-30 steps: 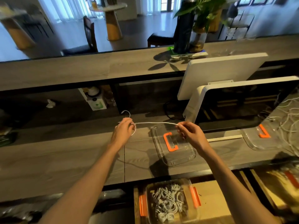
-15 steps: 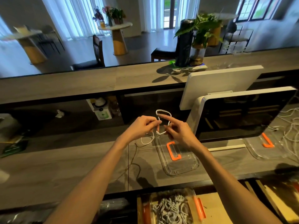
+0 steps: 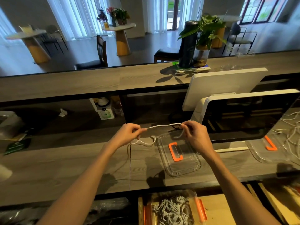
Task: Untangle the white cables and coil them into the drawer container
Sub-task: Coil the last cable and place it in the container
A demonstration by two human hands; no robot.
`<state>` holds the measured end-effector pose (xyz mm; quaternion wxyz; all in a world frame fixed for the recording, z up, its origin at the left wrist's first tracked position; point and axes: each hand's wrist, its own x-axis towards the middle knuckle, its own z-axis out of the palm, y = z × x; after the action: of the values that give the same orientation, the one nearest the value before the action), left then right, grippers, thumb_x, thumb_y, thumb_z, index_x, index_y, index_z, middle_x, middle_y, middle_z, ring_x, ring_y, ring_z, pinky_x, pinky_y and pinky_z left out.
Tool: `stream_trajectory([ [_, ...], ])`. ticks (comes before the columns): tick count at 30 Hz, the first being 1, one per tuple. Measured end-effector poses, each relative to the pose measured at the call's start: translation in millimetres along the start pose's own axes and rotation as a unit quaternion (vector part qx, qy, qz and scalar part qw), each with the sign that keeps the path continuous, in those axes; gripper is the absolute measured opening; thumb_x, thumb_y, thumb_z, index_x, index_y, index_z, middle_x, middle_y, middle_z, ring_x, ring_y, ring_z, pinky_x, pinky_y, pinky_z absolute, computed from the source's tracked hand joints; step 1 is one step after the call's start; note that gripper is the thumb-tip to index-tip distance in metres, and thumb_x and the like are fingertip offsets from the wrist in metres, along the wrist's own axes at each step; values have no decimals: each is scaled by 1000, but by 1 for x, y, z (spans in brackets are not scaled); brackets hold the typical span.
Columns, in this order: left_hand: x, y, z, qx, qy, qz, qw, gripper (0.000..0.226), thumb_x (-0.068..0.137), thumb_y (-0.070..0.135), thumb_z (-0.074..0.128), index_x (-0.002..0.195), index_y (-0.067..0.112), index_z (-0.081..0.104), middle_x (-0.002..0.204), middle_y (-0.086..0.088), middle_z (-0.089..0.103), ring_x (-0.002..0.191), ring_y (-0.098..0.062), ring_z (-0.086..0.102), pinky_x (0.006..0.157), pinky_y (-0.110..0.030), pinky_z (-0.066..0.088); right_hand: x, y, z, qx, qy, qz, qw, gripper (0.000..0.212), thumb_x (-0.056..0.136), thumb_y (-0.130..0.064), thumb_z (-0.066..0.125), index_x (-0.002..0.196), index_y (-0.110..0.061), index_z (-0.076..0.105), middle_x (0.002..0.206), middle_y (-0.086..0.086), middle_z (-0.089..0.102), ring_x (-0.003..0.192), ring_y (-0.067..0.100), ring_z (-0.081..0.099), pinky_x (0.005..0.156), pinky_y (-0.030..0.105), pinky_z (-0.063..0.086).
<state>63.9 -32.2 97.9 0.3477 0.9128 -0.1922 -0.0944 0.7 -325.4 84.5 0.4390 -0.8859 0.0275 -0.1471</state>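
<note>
Above the counter [image 3: 65,168], left hand [image 3: 128,135] and right hand [image 3: 194,135] each pinch the white cable [image 3: 162,126] stretched between them; its loose end seemingly dangles leftward.

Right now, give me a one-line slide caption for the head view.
Both hands, left and right, stretch a white cable above a clear lid.
</note>
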Motion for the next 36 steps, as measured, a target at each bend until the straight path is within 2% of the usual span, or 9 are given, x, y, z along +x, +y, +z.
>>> stream_trajectory([
  [4,-17,-44,-4,36,-25,-47,998,27,101,35,57,78,23,67,72,2,66,68,-14,62,70,-37,52,-10,23,-11,-17,26,43,999,15,102,-26,62,106,-16,74,96,-2,71,88,9,68,75,25,56],
  [8,-24,-52,7,-48,22,-54,997,17,106,21,49,93,16,59,67,1,62,62,-12,59,73,-47,54,-23,31,-5,-8,-34,40,999,13,102,-25,61,107,-18,70,98,-5,67,90,7,64,78,25,56],
  [11,-20,-36,13,-117,93,-42,988,20,107,24,46,94,16,59,62,-1,60,57,-15,54,61,-38,48,-29,31,1,-28,-56,-9,998,11,102,-24,59,105,-19,69,99,-9,62,90,4,62,76,16,48],
  [16,-11,-8,19,-120,78,1,990,24,105,26,51,91,22,69,57,-1,58,54,-11,55,61,-21,45,-30,36,13,-81,-107,-6,991,20,108,-27,46,101,-18,63,102,-8,50,89,6,55,77,18,45],
  [20,-10,8,29,-106,42,20,993,25,104,24,53,88,21,72,53,5,54,51,-9,50,59,-28,44,-39,22,21,137,-105,119,978,25,110,-19,44,98,-8,64,88,4,65,79,14,65,70,18,50],
  [23,-10,20,40,-100,-12,37,994,26,104,23,54,87,20,74,52,6,54,51,-10,50,62,-36,47,-43,9,31,250,-132,164,945,26,107,-31,52,109,-18,75,79,7,52,72,18,53,69,31,45],
  [26,-13,31,50,-106,-67,50,991,27,103,27,55,87,21,75,53,0,54,50,-11,49,62,-34,45,-42,-7,41,364,-173,196,894,34,103,-39,59,120,-13,73,66,-5,37,58,8,34,57,25,28],
  [32,-17,27,62,-109,-98,34,989,32,100,39,59,81,20,76,56,9,55,52,-6,46,55,-23,38,-39,-1,49,380,-129,211,891,24,106,-32,53,93,-16,66,67,-5,46,59,8,38,54,24,30],
  [36,-23,-10,66,-105,-104,-16,989,36,97,49,59,78,22,74,60,1,58,58,-13,51,59,-32,45,-35,12,38,436,-89,245,862,25,110,-23,44,106,-3,58,75,-4,66,62,8,44,53,17,38],
])
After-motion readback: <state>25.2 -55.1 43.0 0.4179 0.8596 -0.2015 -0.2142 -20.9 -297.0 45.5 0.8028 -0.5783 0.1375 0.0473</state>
